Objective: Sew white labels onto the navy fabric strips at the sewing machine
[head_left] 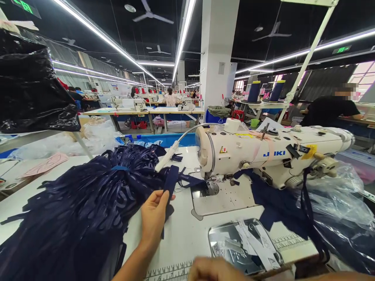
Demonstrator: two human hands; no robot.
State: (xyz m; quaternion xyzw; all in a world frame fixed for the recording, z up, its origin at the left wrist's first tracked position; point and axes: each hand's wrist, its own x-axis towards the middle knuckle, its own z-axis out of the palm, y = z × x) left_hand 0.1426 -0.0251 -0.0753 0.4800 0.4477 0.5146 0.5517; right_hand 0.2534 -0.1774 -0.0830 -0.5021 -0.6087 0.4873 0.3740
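My left hand point(155, 214) is closed, thumb against fingers, on a navy fabric strip point(172, 177) that stands up out of the grip. It is just left of the needle area of a white sewing machine point(234, 148). Low at the frame's bottom edge is my right hand point(216, 269), blurred and cut off, so its fingers cannot be made out. A big bundle of navy strips point(88, 203), tied with a blue band point(120, 168), lies to the left of my left hand. More navy fabric point(278, 203) lies under and right of the machine arm.
A metal tray point(215, 234) holding white labels point(249, 238) sits at the table's front, near a printed ruler scale point(170, 271). Clear plastic point(340, 195) covers the right side. A black plastic bag point(35, 86) hangs at left. A person in black point(328, 105) sits at far right.
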